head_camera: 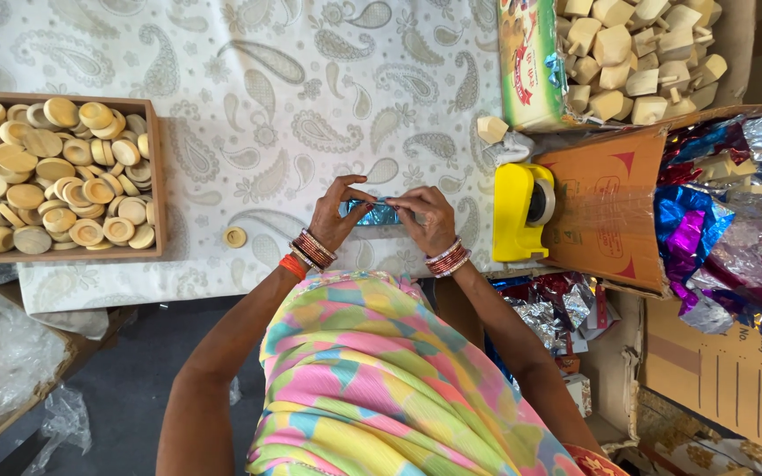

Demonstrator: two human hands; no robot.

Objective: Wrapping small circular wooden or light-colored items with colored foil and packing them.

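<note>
Both hands pinch a blue foil-wrapped piece over the paisley cloth

The left hand (335, 219) and right hand (427, 217) each have their grip closed on an end of the blue foil-wrapped piece (374, 212), seemingly so the wrap stays taut; it sits just left of the yellow tape dispenser (520, 211). Farther left of the dispenser lie a lone wooden disc (235, 236) and a wooden tray (157, 181) of discs; a green carton (529, 66) of wooden blocks stands above it
</note>
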